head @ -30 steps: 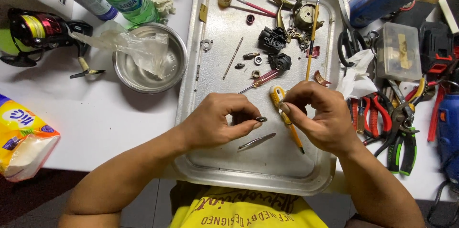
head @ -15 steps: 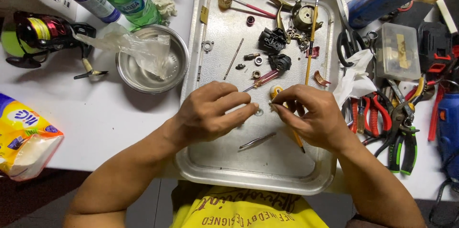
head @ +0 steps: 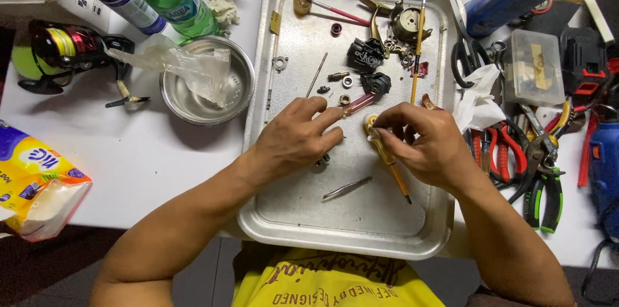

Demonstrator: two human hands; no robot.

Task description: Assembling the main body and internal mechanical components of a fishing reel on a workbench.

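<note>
Head view: screwdriver (head: pixel 387 159) (yellow-handled) in right hand (head: pixel 429 149), beside left hand (head: pixel 296 139).

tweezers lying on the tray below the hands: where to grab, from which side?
Probably from straight above, pinching across the middle of the tweezers. They lie flat and slantwise on the bare metal tray, with open space on both long sides. The left hand is nearest. The screwdriver in the right hand ends just to their right, so keep off that end.
</note>
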